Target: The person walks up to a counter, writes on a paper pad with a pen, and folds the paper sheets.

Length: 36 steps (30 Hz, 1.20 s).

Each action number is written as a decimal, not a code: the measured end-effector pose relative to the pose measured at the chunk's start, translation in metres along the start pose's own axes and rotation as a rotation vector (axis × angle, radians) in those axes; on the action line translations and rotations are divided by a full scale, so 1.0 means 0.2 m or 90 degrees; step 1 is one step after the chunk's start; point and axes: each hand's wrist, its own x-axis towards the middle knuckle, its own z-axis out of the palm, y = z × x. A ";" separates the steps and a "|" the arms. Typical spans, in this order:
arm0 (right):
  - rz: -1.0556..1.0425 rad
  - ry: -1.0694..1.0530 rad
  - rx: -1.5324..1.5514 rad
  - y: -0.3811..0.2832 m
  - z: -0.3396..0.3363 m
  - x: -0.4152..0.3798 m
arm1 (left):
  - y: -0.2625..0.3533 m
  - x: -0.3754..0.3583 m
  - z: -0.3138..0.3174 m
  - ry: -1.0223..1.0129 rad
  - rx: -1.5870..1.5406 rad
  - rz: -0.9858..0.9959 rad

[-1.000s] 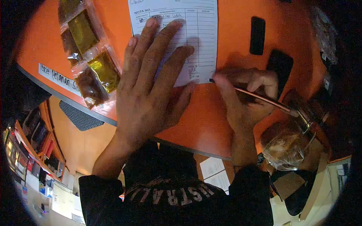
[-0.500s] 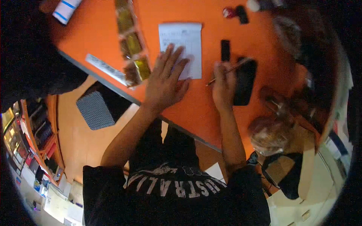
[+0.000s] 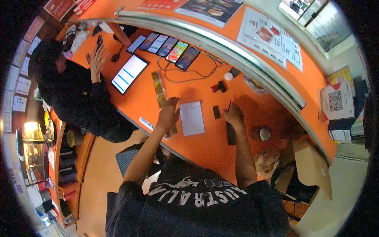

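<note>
A slim pen (image 3: 229, 104) points up from my right hand (image 3: 234, 115), whose fingers are closed round it. This hand rests over the upper end of a flat black device (image 3: 231, 136), which it partly covers. My left hand (image 3: 168, 115) lies across a strip of clear-wrapped, yellow-brown packets (image 3: 159, 89), its fingers bent but not visibly gripping. Between my hands is a white sheet of paper (image 3: 192, 119) with faint printed lines. A small black block (image 3: 216, 112) sits beside the paper, close to my right hand.
Several phones (image 3: 162, 45) with cables and a lit tablet (image 3: 129, 74) lie farther back. A person in dark clothes (image 3: 79, 94) sits at the left. A raised counter ledge (image 3: 221, 47) crosses behind. A plastic bag (image 3: 267, 164) and cardboard box (image 3: 312, 166) are at right.
My left hand has shifted off the paper, leftward onto the packet strip. My right hand still holds the pen. The view has tilted up, bringing the phones, tablet and other person into sight.
</note>
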 end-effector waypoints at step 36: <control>-0.214 0.212 0.587 -0.56 -0.09 -0.77 | 0.36 -0.22 0.08 -0.140 -1.250 -0.404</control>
